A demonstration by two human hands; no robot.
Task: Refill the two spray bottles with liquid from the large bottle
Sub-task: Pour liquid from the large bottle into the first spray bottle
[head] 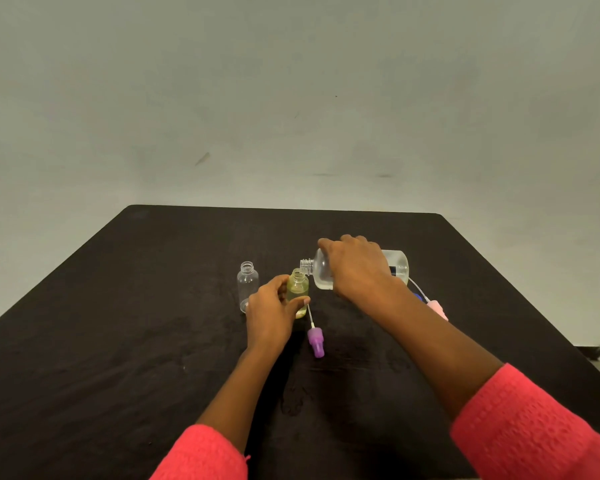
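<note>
My right hand [355, 266] grips the large clear bottle [397, 266], tipped on its side with its open neck over the mouth of a small yellowish spray bottle [298, 287]. My left hand [274, 311] holds that small bottle upright on the black table [118, 341], fingers and thumb curled round it. A second small clear bottle [247, 285] stands open and looks empty, just left of my left hand. A purple spray cap [316, 342] with its dip tube lies in front of the held bottle. A pink spray cap [437, 308] lies behind my right forearm.
A small blue piece [419, 297], perhaps the large bottle's cap, peeks out beside my right wrist. A plain pale wall rises behind the table's far edge. Faint wet marks [293, 400] show on the cloth near the front.
</note>
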